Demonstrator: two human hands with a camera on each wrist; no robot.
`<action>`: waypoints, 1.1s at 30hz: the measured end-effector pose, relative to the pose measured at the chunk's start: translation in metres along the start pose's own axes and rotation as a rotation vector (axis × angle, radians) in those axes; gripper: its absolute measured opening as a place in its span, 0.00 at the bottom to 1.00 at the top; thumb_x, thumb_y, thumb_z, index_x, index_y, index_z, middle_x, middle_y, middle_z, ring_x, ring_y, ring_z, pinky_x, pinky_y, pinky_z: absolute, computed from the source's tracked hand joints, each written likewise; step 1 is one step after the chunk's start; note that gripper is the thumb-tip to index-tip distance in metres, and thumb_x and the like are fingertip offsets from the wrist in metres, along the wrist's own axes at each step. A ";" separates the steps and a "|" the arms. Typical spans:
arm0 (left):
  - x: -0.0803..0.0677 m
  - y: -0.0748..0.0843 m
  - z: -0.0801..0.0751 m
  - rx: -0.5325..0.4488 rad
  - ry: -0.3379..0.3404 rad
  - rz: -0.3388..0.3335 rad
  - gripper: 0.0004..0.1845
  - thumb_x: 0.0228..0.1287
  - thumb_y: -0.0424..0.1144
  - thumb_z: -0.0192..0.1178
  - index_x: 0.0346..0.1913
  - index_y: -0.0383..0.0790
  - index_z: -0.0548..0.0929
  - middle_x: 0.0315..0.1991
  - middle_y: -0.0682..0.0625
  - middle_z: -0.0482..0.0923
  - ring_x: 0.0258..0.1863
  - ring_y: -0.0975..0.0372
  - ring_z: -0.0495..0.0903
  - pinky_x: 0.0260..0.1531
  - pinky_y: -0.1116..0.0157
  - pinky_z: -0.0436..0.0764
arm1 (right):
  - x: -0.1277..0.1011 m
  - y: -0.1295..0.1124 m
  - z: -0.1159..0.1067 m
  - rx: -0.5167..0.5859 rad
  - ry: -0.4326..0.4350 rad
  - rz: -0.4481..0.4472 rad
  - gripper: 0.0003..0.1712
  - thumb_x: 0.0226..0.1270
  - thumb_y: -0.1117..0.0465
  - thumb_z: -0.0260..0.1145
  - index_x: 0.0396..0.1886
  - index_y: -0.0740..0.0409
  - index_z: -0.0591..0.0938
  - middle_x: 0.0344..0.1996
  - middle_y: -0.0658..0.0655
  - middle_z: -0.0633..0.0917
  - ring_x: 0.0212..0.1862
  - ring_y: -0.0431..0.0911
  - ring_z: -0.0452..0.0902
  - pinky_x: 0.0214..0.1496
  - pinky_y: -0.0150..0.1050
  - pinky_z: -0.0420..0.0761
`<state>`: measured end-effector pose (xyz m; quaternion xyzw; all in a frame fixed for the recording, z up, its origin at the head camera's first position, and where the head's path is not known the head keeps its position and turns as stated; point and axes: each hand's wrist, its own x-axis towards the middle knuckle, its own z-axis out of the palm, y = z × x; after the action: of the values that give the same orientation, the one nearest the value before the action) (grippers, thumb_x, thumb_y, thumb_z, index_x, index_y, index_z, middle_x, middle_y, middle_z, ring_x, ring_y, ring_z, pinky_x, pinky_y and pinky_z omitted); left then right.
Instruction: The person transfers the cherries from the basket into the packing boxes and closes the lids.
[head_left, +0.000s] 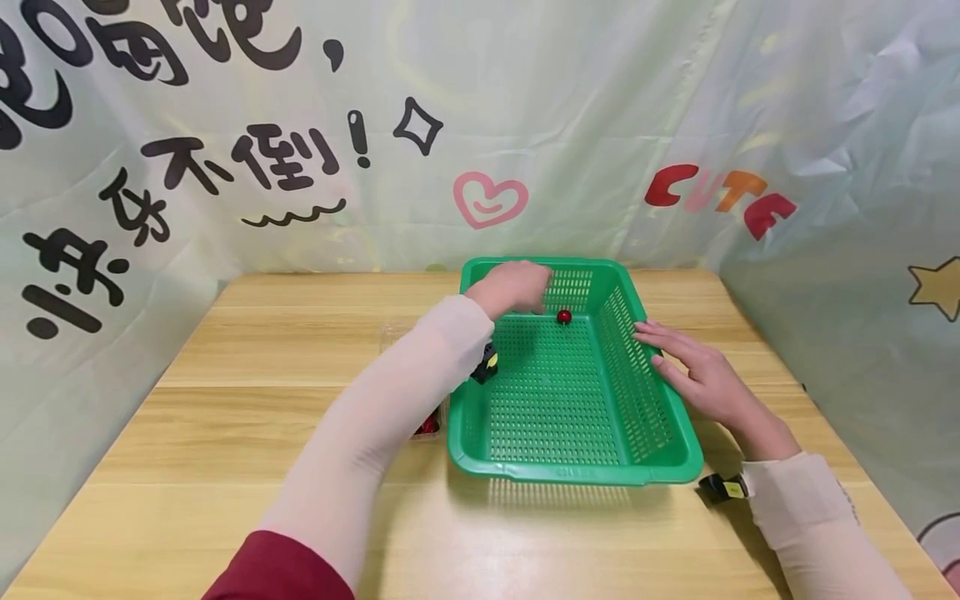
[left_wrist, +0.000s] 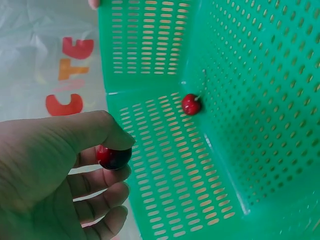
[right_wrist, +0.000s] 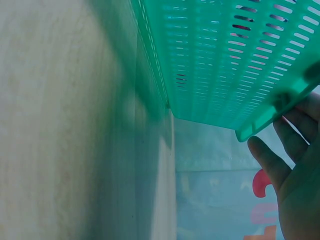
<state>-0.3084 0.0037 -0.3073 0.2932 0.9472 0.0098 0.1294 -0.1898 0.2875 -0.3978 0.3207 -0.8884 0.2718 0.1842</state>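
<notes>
My left hand [head_left: 513, 287] is over the back left part of a green plastic basket [head_left: 577, 473]. In the left wrist view it pinches a dark red cherry [left_wrist: 114, 158] between thumb and fingers; the head view hides this cherry behind the hand. Another cherry [head_left: 564, 317], with a stem in the left wrist view, lies on the basket floor near the back. My right hand [head_left: 697, 375] rests on the basket's right rim, its fingers fairly straight across the edge. Its thumb is on the outer side in the right wrist view.
Left of the basket, partly hidden by my left arm, stands a clear plastic box [head_left: 392, 333] with dark red cherries [head_left: 428, 423] at its near end. The wooden table [head_left: 247, 425] meets a printed cloth backdrop [head_left: 585, 125] behind and at the sides.
</notes>
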 end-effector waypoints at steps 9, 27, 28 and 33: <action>-0.016 -0.019 -0.006 -0.049 0.119 0.091 0.11 0.66 0.40 0.63 0.45 0.41 0.74 0.38 0.51 0.75 0.37 0.60 0.73 0.39 0.64 0.73 | 0.000 0.001 0.000 0.001 -0.012 0.019 0.25 0.68 0.68 0.63 0.64 0.55 0.77 0.67 0.56 0.73 0.72 0.43 0.59 0.66 0.23 0.53; -0.062 -0.040 -0.010 0.051 0.322 0.227 0.11 0.63 0.42 0.60 0.43 0.42 0.73 0.37 0.51 0.72 0.39 0.58 0.68 0.42 0.61 0.65 | 0.000 0.000 0.000 0.016 -0.010 0.009 0.25 0.68 0.68 0.62 0.64 0.56 0.76 0.66 0.57 0.73 0.72 0.42 0.58 0.66 0.22 0.53; -0.065 -0.042 -0.009 0.068 0.338 0.228 0.10 0.63 0.42 0.60 0.43 0.43 0.73 0.37 0.52 0.72 0.39 0.58 0.67 0.43 0.60 0.64 | 0.000 0.000 0.000 0.017 -0.009 0.008 0.25 0.68 0.69 0.62 0.64 0.56 0.76 0.66 0.57 0.73 0.72 0.42 0.58 0.66 0.22 0.53; -0.083 -0.050 -0.007 0.143 0.414 0.258 0.11 0.64 0.44 0.58 0.43 0.42 0.74 0.37 0.52 0.72 0.41 0.57 0.68 0.44 0.59 0.64 | 0.000 0.000 0.000 0.015 -0.006 0.002 0.25 0.67 0.69 0.62 0.64 0.56 0.77 0.66 0.58 0.73 0.72 0.43 0.59 0.66 0.23 0.53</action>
<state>-0.2719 -0.0833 -0.2853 0.4119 0.9065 0.0192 -0.0909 -0.1898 0.2874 -0.3981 0.3222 -0.8872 0.2778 0.1788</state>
